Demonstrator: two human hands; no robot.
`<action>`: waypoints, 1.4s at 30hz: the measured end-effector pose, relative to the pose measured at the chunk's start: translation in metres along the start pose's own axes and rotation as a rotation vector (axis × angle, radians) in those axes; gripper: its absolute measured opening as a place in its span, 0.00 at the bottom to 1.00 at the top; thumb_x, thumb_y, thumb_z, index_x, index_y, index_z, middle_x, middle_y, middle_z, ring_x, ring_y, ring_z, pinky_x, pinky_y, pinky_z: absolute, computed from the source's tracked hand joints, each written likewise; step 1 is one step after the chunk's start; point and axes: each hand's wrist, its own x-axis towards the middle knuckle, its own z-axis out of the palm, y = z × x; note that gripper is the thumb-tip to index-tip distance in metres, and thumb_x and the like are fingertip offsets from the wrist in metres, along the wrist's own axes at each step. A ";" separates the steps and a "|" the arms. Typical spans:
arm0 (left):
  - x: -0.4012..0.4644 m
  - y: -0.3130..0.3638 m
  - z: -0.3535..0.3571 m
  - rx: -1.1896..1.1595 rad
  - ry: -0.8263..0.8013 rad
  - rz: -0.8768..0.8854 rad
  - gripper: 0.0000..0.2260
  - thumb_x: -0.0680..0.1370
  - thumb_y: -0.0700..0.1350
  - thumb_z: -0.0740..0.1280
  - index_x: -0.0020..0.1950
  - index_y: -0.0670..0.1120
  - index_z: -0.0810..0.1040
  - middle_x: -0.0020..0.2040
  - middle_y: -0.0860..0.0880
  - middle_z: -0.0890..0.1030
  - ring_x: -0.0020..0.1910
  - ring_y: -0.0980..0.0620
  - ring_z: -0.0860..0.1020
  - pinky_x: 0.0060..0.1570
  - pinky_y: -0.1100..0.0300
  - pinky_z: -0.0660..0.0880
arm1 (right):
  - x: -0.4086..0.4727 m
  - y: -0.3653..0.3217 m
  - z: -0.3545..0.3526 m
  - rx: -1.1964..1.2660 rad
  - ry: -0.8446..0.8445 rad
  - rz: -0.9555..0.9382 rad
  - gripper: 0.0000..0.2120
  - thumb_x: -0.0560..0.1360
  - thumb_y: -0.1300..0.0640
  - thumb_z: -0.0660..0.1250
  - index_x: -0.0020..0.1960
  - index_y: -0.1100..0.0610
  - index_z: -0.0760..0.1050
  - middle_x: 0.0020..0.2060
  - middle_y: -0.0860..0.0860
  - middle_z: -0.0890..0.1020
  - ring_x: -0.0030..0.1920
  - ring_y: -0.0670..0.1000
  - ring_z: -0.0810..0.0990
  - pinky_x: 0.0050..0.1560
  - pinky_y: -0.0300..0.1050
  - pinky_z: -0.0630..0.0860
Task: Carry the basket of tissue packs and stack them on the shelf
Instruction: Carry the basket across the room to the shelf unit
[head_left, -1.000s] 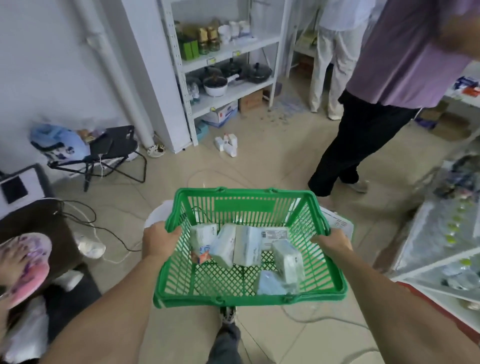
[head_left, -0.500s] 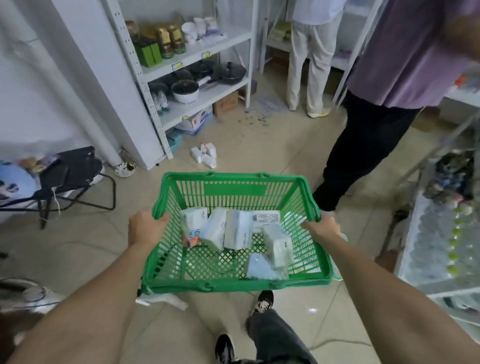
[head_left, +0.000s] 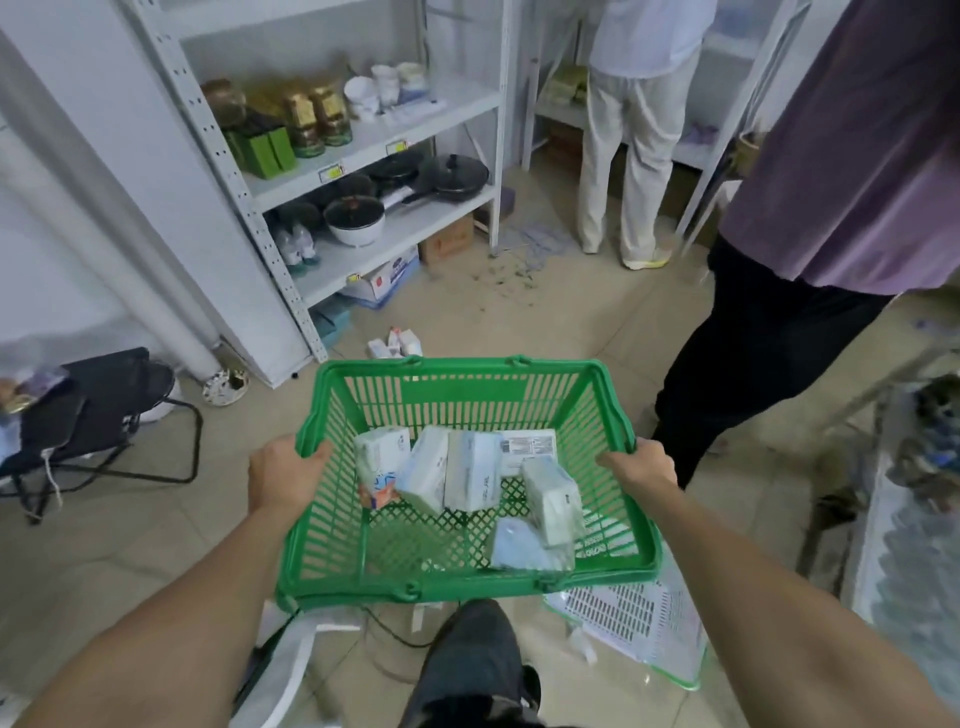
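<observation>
I carry a green plastic basket (head_left: 457, 374) in front of me at waist height. My left hand (head_left: 280, 475) grips its left rim and my right hand (head_left: 641, 467) grips its right rim. Several white tissue packs (head_left: 470, 478) lie loose on the basket floor, some on edge, one light blue pack near the front right. A white metal shelf (head_left: 374, 140) stands ahead to the upper left, with jars, green boxes, cups and black pans on its boards.
A person in a purple shirt and black trousers (head_left: 769, 332) stands close on the right. Another person in light trousers (head_left: 628, 156) stands at a far shelf. Small packs (head_left: 395, 343) lie on the floor ahead. A black folding chair (head_left: 104, 410) is left, a white basket (head_left: 634, 618) under me.
I have walked forward toward the white shelf, which is now closer and more central. The basket stays held in both hands, and the chair has slid to the left edge.
</observation>
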 end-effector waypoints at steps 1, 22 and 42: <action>-0.002 0.002 -0.002 0.010 -0.015 -0.009 0.16 0.76 0.54 0.71 0.34 0.46 0.79 0.33 0.42 0.81 0.36 0.41 0.80 0.36 0.54 0.76 | -0.001 0.000 -0.001 -0.026 -0.001 0.000 0.20 0.66 0.43 0.75 0.52 0.53 0.82 0.41 0.55 0.85 0.39 0.56 0.84 0.43 0.48 0.82; 0.291 0.196 0.074 -0.014 -0.062 -0.029 0.15 0.79 0.49 0.69 0.38 0.41 0.79 0.30 0.46 0.75 0.28 0.52 0.71 0.28 0.59 0.67 | 0.262 -0.248 0.003 -0.046 0.003 0.033 0.14 0.70 0.47 0.74 0.47 0.57 0.79 0.38 0.55 0.82 0.38 0.57 0.83 0.41 0.50 0.82; 0.575 0.368 0.179 -0.038 0.004 -0.221 0.19 0.78 0.49 0.69 0.29 0.45 0.69 0.26 0.46 0.74 0.26 0.48 0.72 0.28 0.57 0.65 | 0.597 -0.526 0.015 -0.143 -0.116 -0.158 0.11 0.72 0.53 0.75 0.48 0.59 0.82 0.38 0.57 0.82 0.39 0.57 0.80 0.39 0.45 0.73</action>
